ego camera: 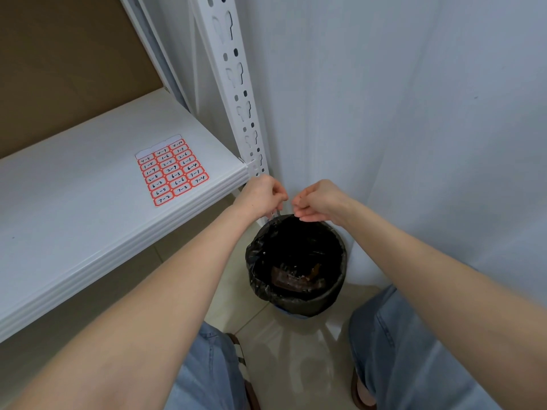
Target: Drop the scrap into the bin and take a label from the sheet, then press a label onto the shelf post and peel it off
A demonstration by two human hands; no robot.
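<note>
- Your left hand (262,195) has its fingers curled down, pinching something small and pale at its fingertips, just above the far rim of the bin; it looks like a scrap of clear film or backing, but it is too small to tell for sure.
- Your right hand (321,201) sits just beside the left, fingers bent and drawn together at the tips; whether it pinches the same scrap or holds nothing you cannot tell from here.
- Both hands hover over the waste bin (339,294), which stands on the floor right below them, lined with a black bag (257,247) folded over its rim; some brown rubbish (291,279) lies at the bottom.
- Judging by this, you are at the point of dropping the scrap. The next move calls only for loosening the pinch while the hands are over the opening, since a light, sticky piece may cling to a fingertip.
- To your left, a white shelf (88,202) carries a label sheet (173,173) of red-bordered stickers with handwritten numbers, lying flat near the corner.
- The slotted white upright (236,84) rises behind the hands; pale walls meet in the corner, and the floor (296,365) is glossy beige tile.
</note>
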